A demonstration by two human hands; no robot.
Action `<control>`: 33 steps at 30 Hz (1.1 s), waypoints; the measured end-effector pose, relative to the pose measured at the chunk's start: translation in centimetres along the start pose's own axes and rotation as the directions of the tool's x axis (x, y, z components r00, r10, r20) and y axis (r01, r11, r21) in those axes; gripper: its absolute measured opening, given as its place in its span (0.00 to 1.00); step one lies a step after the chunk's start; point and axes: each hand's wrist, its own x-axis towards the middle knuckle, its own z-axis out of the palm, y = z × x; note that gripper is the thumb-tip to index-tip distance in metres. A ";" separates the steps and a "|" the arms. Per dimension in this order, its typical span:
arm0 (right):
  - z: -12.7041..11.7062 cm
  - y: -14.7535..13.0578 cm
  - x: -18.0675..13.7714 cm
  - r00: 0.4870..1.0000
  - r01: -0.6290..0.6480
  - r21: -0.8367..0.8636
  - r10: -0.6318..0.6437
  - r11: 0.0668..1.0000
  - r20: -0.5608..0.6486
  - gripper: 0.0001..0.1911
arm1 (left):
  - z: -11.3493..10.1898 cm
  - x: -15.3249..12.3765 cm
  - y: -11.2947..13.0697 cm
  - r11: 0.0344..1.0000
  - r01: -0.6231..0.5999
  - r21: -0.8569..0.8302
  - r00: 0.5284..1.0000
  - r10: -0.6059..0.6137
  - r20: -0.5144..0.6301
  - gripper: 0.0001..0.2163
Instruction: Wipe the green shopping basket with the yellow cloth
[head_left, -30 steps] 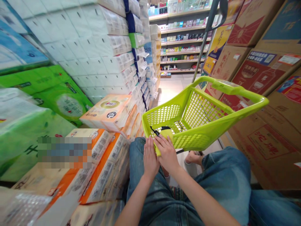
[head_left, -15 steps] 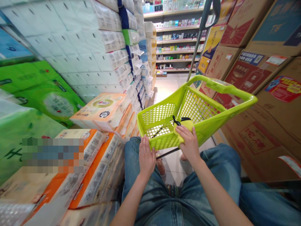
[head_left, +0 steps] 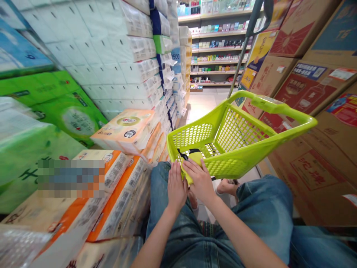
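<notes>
A lime-green plastic shopping basket stands tilted in the aisle in front of my knees. My right hand grips the basket's near rim, its fingers curled over a yellow part with a black strap. My left hand lies flat beside it, fingers stretched out together, resting against the rim and my left knee in blue jeans. Nothing shows in the left hand.
Stacks of tissue and paper packs line the left side, with orange and cream packs right by my left knee. Brown cartons pile up on the right. A grey pole handle rises behind the basket. Shelves close the aisle's far end.
Half a second ago my right hand held the basket's rim further right; it has come back left beside my left hand, and the basket has swung with it.
</notes>
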 end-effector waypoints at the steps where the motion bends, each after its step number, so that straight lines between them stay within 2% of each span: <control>1: -0.5 0.5 -0.2 1.000 0.011 -0.007 -0.011 1.000 0.006 0.36 | 0.0 0.0 0.1 1.000 0.006 0.007 1.000 -0.006 -0.007 0.30; 5: -3.3 3.6 -1.2 0.999 -0.031 -0.079 0.028 0.996 -0.036 0.39 | 0.2 0.1 0.2 1.000 0.017 0.022 1.000 -0.016 -0.019 0.30; 9: -6.1 7.3 -1.9 0.979 -0.141 -0.161 0.113 0.977 -0.171 0.38 | 0.2 0.3 0.3 1.000 0.016 0.022 1.000 -0.015 -0.024 0.29; 12: -6.8 8.4 -2.1 0.953 -0.219 -0.181 0.170 0.959 -0.249 0.36 | 0.1 0.4 0.3 1.000 0.020 0.003 1.000 -0.020 -0.021 0.29; 16: -5.0 6.0 -1.5 0.945 -0.239 -0.164 0.190 0.957 -0.266 0.37 | 0.1 0.4 0.5 1.000 0.018 -0.022 0.999 -0.019 -0.032 0.29; 21: -0.4 0.7 -0.2 0.990 -0.102 -0.055 0.096 0.993 -0.105 0.36 | 0.1 0.3 0.3 1.000 0.010 -0.029 1.000 -0.010 -0.023 0.30; 24: 1.4 -0.8 0.3 0.998 -0.039 -0.021 0.038 0.999 -0.046 0.33 | 0.0 0.1 0.0 0.999 -0.003 -0.041 1.000 0.002 -0.008 0.31; 28: 0.6 -0.3 0.0 1.000 0.011 -0.022 -0.011 1.000 0.002 0.34 | -0.1 0.1 0.1 1.000 -0.005 -0.027 1.000 0.006 0.003 0.31; 31: -1.5 1.5 -0.7 1.000 0.022 -0.041 -0.022 0.999 0.007 0.36 | -0.1 0.2 0.3 1.000 0.009 -0.006 1.000 -0.009 -0.016 0.29; 33: -3.2 3.3 -1.3 0.999 -0.023 -0.079 0.021 0.997 -0.025 0.38 | -0.1 0.3 0.4 1.000 0.015 -0.003 1.000 -0.015 -0.023 0.29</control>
